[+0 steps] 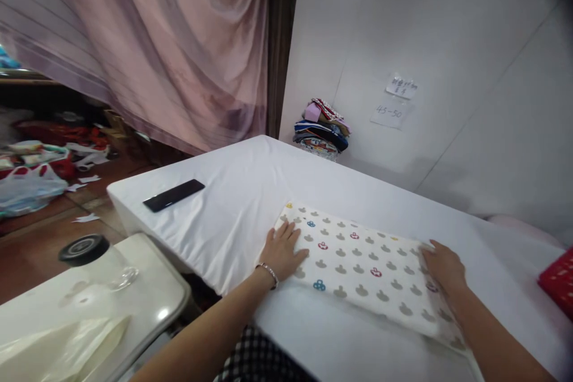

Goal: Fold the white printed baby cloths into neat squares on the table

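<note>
On the far left I see a clear jar with a round black lid (85,249) by a smooth cream-coloured top (150,268). Next, a long, thin, shiny black slab (174,195) lies near the left edge of the white-draped surface (233,191). The person's left hand (281,250) is open and laid on the left end of a white cloth with grey, blue, red and yellow shapes (358,265), which lies on the surface. Behind it, by the wall, is a pile of folded coloured cloths (321,131). The right hand (444,265) rests on the cloth's right edge; I cannot tell if its grip pinches it. To keep the cloth flat, I think both hands should press softly and evenly, pulling just enough to stop wrinkles while the edges stay straight. White sheet shows between cloth and slab, and past the cloth's far edge, so sliding looks easier there. The red thing (559,280) at the far right is well apart.
</note>
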Demonstrator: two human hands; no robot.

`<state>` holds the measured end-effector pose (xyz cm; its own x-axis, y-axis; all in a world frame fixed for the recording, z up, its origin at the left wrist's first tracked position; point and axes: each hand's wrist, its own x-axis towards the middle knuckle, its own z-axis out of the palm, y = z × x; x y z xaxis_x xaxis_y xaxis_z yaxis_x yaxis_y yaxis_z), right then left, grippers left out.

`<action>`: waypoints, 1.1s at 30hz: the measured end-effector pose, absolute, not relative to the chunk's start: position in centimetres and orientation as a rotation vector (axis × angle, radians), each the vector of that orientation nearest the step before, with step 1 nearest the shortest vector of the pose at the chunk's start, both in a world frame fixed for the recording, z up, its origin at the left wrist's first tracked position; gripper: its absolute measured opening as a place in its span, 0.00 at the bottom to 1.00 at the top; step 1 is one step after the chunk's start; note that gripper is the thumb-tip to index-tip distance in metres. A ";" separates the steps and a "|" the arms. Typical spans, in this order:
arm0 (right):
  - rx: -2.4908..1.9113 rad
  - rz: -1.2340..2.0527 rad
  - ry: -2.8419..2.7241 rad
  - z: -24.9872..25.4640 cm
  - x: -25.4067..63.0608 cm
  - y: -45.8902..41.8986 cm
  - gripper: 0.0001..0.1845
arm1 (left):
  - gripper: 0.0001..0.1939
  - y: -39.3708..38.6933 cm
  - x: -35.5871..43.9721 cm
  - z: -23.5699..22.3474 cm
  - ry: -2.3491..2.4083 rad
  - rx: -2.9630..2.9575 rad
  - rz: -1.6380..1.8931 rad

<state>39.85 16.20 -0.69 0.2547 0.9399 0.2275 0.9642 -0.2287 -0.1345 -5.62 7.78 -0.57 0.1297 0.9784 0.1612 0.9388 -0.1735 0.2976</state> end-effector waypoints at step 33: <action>-2.143 0.239 -2.221 0.1 27.2 14.8 0.33 | 0.35 17.5 -5.3 0.1 1.961 2.266 0.198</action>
